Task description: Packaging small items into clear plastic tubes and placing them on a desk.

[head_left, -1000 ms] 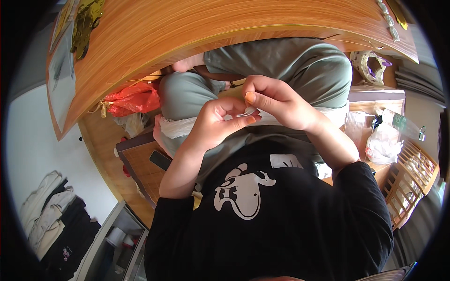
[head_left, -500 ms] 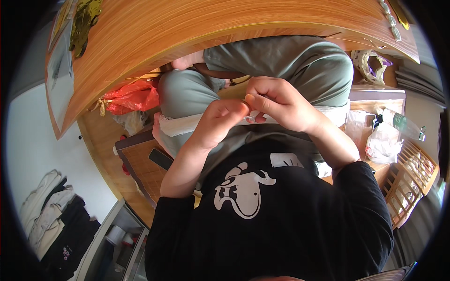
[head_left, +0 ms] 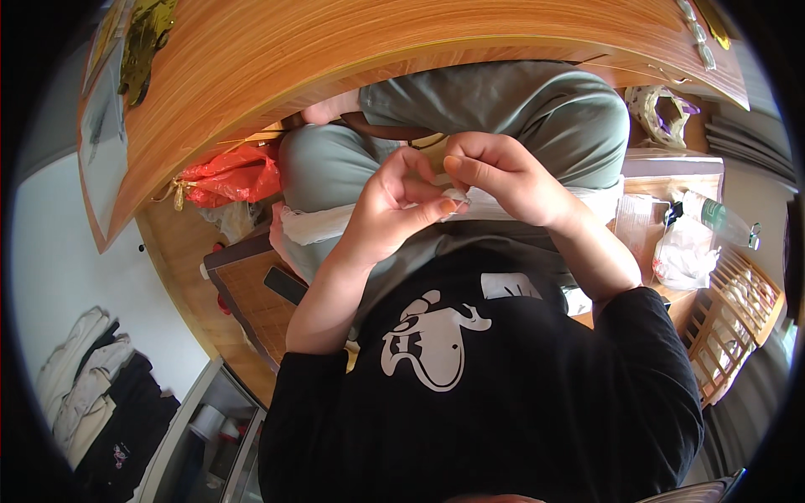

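My left hand (head_left: 390, 205) and my right hand (head_left: 511, 184) meet over my lap. Between their fingertips is a small bunched piece of white thread (head_left: 457, 195), too small to make out fully. My left thumb presses against it while the other left fingers curve loosely above. My right hand has thumb and forefinger pinched together, its lower fingers curled by the thread. Beneath both wrists, a long bundle of white threads (head_left: 323, 226) lies across my grey-green trouser legs (head_left: 327, 163).
A wooden table (head_left: 352, 50) curves ahead, with gold foil (head_left: 149, 46) at its left and a knotted white cord (head_left: 698, 38) at its right. Beside me are a red plastic bag (head_left: 231, 176), a phone (head_left: 285, 285), a bottle (head_left: 713, 214), a white bag (head_left: 686, 256) and a wooden rack (head_left: 729, 327).
My left fingers have spread apart and lifted from the thumb, uncovering the small white piece. My right hand has stayed nearly in place, still pinched.
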`<state>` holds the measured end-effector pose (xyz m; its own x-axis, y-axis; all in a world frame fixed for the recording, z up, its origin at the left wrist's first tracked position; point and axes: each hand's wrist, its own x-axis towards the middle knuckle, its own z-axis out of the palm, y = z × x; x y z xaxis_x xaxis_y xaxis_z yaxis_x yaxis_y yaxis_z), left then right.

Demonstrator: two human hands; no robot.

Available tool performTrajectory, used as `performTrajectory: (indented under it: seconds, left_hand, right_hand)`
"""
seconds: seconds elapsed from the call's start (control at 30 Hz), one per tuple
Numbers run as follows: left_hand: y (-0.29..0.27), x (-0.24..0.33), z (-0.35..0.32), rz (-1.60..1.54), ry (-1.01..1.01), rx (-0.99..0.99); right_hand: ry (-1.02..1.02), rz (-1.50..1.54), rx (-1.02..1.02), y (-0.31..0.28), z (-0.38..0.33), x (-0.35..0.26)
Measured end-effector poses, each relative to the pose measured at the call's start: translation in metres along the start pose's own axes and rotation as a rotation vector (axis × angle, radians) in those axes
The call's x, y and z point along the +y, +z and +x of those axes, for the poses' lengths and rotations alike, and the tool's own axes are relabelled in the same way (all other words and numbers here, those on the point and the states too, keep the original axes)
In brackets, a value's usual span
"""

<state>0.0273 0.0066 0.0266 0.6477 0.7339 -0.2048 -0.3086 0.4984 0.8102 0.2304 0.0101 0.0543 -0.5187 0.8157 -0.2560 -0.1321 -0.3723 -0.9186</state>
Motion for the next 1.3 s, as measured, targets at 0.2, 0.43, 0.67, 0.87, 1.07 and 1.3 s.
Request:
performTrajectory:
  seconds: [0.2,0.43,0.67,0.87,1.07,1.3]
  left_hand:
    - [-0.008,0.005,0.0,-0.043,-0.013,0.006]
    - [-0.01,0.004,0.0,-0.074,0.016,0.087]
    - [-0.01,0.011,-0.004,0.089,0.022,0.151]
    - [-0.003,0.02,-0.004,0.417,0.148,0.134]
    - [0.003,0.018,0.001,0.65,0.317,0.249]
    - [0.011,0.022,-0.003,0.721,0.412,0.305]
  right_hand:
    - [-0.125,0.245,0.01,-0.004,0.0,0.006]
    - [-0.102,0.171,0.07,-0.003,-0.007,0.01]
    - [-0.094,-0.038,0.187,0.008,-0.011,-0.001]
    - [-0.077,-0.066,0.193,0.007,-0.01,-0.003]
    - [-0.108,-0.003,0.172,0.002,-0.01,-0.01]
    - [-0.162,-0.216,0.178,0.007,-0.011,-0.026]
